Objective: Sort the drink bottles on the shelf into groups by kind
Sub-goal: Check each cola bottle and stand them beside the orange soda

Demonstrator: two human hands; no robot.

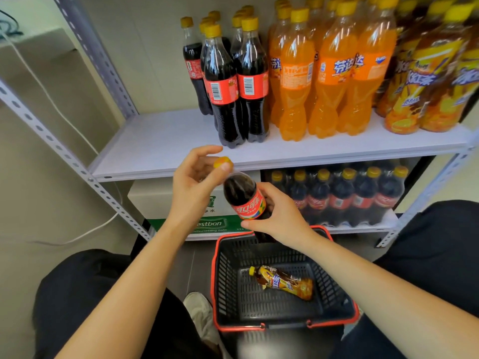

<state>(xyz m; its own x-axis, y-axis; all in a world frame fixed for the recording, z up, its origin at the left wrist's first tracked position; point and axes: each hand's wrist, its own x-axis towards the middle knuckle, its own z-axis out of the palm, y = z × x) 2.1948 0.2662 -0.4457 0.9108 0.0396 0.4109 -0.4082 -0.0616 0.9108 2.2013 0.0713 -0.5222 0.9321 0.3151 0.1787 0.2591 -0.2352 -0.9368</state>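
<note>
A cola bottle (242, 195) with a red label and yellow cap hangs tilted above the black basket (223, 270). My right hand (278, 216) grips its body around the label. My left hand (193, 182) pinches its cap and neck. On the white shelf (160, 141) stand several cola bottles (228, 92), then several orange soda bottles (324, 73), then several iced tea bottles (425, 73) at the right. One iced tea bottle (283, 281) lies on the basket's floor.
The lower shelf holds a wrapped pack of cola bottles (342, 198) and a water carton (178, 203). Perforated grey uprights (51, 141) frame the rack. A white cable (85, 231) runs along the floor at the left. My knees flank the basket.
</note>
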